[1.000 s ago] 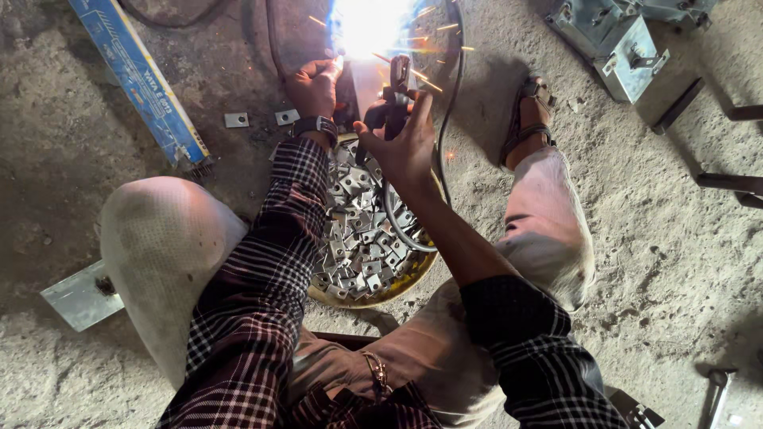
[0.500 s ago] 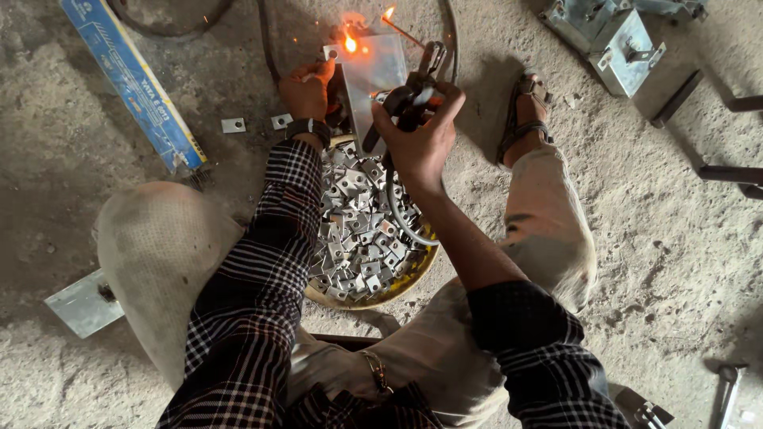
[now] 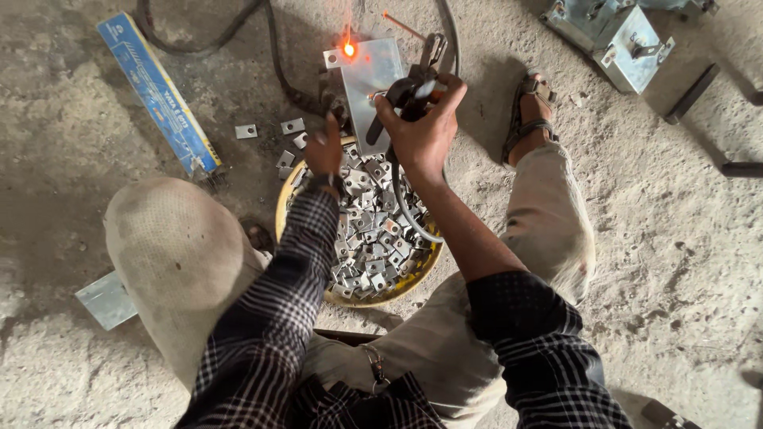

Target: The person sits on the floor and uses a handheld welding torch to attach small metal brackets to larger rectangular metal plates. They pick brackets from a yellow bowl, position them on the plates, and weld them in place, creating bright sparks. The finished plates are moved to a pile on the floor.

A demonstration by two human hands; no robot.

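While the weld spot (image 3: 347, 49) glows orange at the far corner of the grey steel plate (image 3: 372, 79), your right hand (image 3: 421, 131) is closed around the black electrode holder (image 3: 409, 91), with its cable (image 3: 401, 202) looping back over the yellow bowl (image 3: 413, 274). Beyond that bowl's far rim the plate lies on the concrete floor (image 3: 675, 238). Your left hand (image 3: 324, 151) hovers at the same rim, just beside the plate; whether it grasps anything cannot be told, since it is blurred. Judge the plate stiff, fairly heavy, sharp-edged and hot near the glow, so hold it by the near edge, well away from the weld. Small brackets (image 3: 369, 238) heaped in the bowl look light and loose. Left of the bowl lies a blue electrode box (image 3: 159, 91)
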